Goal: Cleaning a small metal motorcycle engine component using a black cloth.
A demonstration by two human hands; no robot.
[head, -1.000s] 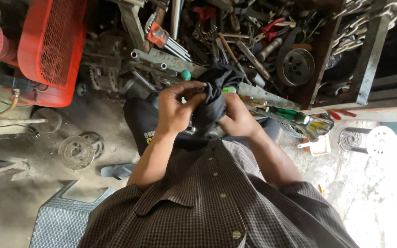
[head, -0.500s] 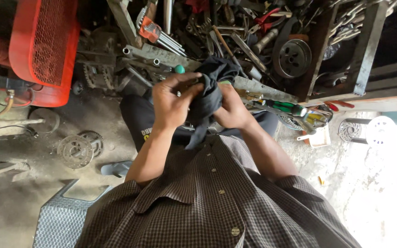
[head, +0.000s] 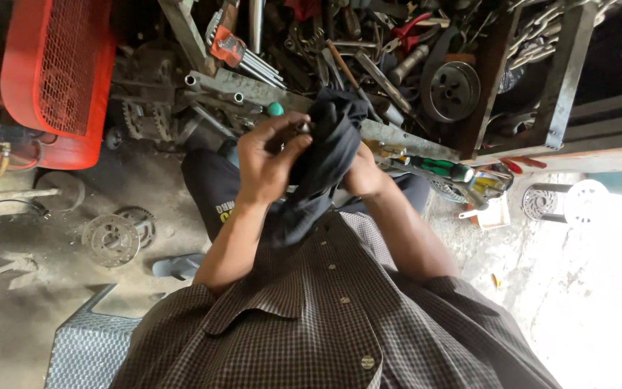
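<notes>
My left hand (head: 268,162) is raised in front of my chest, its fingertips pinching a small metal part (head: 301,128) against a dark cloth (head: 325,155). My right hand (head: 363,173) is mostly hidden behind that cloth and grips it from the other side. The cloth is bunched around both hands and hangs down toward my checked shirt (head: 325,324). What else of the part lies inside the cloth cannot be seen.
A cluttered metal rack (head: 484,108) of wrenches, pliers, a pulley wheel (head: 453,90) and screwdrivers (head: 433,167) stands just beyond my hands. A red machine with a mesh guard (head: 55,72) is at the left. Gears (head: 109,238) lie on the dirty floor; a grey woven seat (head: 88,346) is at lower left.
Both hands stay together on the cloth, working it around the small part. My left fingers have shifted onto the part's tip and the cloth is bunched higher.
</notes>
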